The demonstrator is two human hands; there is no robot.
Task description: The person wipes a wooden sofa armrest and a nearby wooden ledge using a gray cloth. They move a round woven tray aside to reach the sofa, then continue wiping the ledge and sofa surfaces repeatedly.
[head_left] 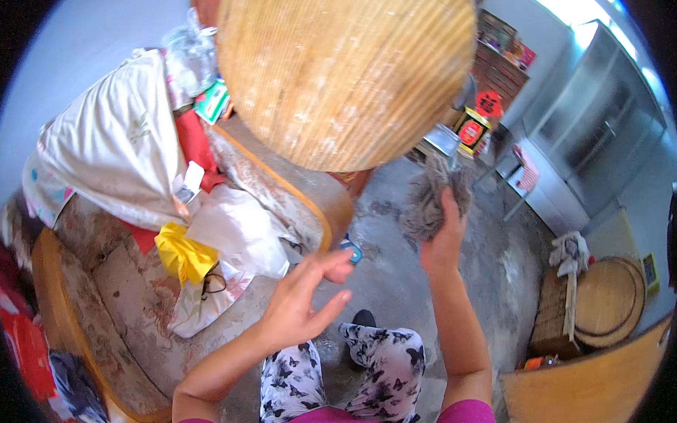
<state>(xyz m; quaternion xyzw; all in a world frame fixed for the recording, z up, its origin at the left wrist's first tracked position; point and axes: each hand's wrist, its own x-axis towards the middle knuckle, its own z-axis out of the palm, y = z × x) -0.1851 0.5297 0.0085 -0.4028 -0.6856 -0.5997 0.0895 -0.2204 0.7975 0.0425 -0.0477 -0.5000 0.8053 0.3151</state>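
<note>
My right hand (pixel 443 234) grips a crumpled grey-brown cloth (pixel 428 196), held up over the floor. Bare and raised, my left hand (pixel 306 296) has its fingers and thumb apart, with nothing in them. Its fingertips look slightly blurred. Ahead of both hands is a large round wooden board (pixel 343 70), pale streaks and white smudges on its surface. The cloth is below the board's lower right edge, apart from it. What holds the board up is mostly hidden.
On my left, a patterned sofa (pixel 134 294) with wooden trim carries a white cloth (pixel 117 144), a white plastic bag (pixel 241 230) and a yellow bag (pixel 186 252). A wooden panel (pixel 586 384) stands at lower right. Beyond it are round wooden lids (pixel 610 299) and a glass-fronted cabinet (pixel 595 131).
</note>
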